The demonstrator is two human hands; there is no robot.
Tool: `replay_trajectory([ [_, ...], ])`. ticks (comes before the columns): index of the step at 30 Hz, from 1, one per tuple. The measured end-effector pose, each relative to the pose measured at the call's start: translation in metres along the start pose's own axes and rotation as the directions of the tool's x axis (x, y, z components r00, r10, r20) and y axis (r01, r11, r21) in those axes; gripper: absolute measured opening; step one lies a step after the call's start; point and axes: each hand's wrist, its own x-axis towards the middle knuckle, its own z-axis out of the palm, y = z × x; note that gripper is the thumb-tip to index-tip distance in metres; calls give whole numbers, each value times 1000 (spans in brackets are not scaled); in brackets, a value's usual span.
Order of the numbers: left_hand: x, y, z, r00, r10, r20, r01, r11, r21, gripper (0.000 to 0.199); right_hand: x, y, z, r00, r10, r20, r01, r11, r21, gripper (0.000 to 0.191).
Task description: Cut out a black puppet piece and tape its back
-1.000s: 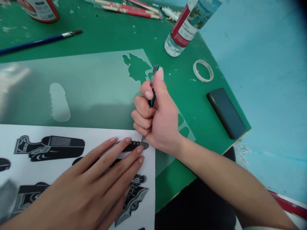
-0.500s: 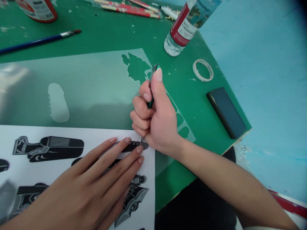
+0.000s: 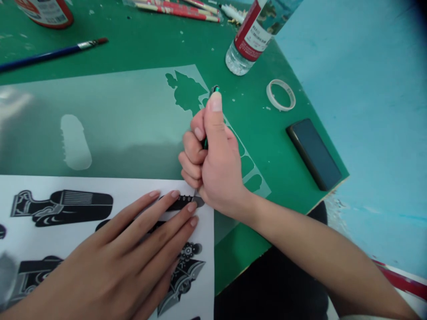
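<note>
The green cutting mat (image 3: 133,49) ends in a slanted edge just right of the dark phone (image 3: 314,153), with bare mat between the fist, the tape ring (image 3: 280,94) and the water bottle (image 3: 253,35). The right hand (image 3: 215,164) is closed in a fist around a green craft knife (image 3: 210,115), thumb capping its top, the tip meeting the white printed sheet (image 3: 100,195) near that sheet's right edge. The left hand (image 3: 126,253) lies flat and open on the sheet, fingertips beside the blade; a translucent film (image 3: 116,115) lies beyond.
</note>
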Motion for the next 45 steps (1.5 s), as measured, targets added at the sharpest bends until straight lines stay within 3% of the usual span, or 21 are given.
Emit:
replay_trajectory([
  [29,1,2,0,999,-36,-23,35,998,-47,59,1,0,5,999,-1,-47,1,1000,-2,56],
  [39,0,2,1,999,-33,-35,32,999,-36,56,2,4,2,999,-36,10,35,996,84,51],
  [45,0,2,1,1000,-14,-28,14,1000,-7,56,3,-4,-11,995,-77,66,72,995,74,49],
])
